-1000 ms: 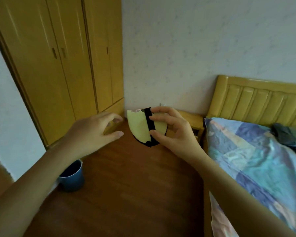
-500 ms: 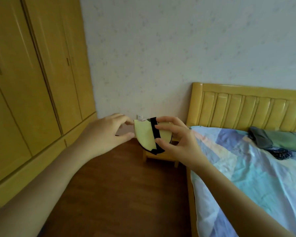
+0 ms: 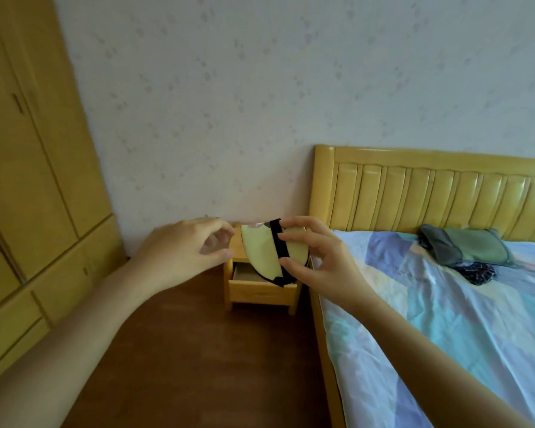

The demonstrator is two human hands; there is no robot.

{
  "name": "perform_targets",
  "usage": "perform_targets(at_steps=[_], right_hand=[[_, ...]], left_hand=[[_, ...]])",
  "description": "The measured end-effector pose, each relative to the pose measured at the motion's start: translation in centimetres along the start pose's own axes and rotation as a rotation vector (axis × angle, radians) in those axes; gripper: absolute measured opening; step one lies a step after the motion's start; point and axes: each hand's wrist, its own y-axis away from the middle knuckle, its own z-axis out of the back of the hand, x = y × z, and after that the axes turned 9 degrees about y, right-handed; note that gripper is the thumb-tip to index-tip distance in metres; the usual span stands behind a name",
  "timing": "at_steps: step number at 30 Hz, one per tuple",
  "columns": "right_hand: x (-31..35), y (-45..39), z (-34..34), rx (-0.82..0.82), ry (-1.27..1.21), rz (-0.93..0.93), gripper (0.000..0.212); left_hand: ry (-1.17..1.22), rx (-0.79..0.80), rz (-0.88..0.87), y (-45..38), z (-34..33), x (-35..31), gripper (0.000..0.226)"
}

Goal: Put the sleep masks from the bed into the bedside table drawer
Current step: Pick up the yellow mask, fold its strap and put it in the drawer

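A folded pale yellow sleep mask (image 3: pixel 261 256) with a black strap is pinched between the thumb and fingers of my right hand (image 3: pixel 317 261), held up in front of the bedside table (image 3: pixel 261 293). The table's drawer (image 3: pixel 244 274) is pulled open below the mask. My left hand (image 3: pixel 186 251) hovers just left of the mask with fingers loosely curled, holding nothing. On the bed (image 3: pixel 445 319), near the headboard, lie a grey-green sleep mask (image 3: pixel 470 247) and a dark patterned one (image 3: pixel 476 273).
A yellow wooden wardrobe (image 3: pixel 28 180) fills the left side. The wooden headboard (image 3: pixel 430 196) stands against the patterned wall. Brown wood floor (image 3: pixel 183 350) runs between wardrobe and bed.
My view has swung right and closer to the bedside table, so the open drawer now shows. Both hands kept their pose, the right still pinching the yellow mask.
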Motion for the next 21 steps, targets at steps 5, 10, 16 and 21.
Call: perform_targets(at_steps=[5,10,16,21], right_hand=[[-5.6,-6.6,-1.3,-0.019,0.036,-0.018,0.031],[-11.3,-11.1,-2.4,-0.019,0.079,-0.079,0.032],[-18.2,-15.4,-4.0,0.014,0.092,-0.119,0.033],[-27.4,-19.3,-7.6,0.110,0.061,-0.154,0.032]], left_hand=[[0.022,0.030,-0.006,-8.2,-1.0,5.0,0.034],[0.048,0.087,-0.021,-15.4,-3.0,8.9,0.032],[0.086,0.128,-0.008,-22.1,-6.2,13.3,0.031],[0.143,0.191,0.050,-29.0,-10.8,17.7,0.029]])
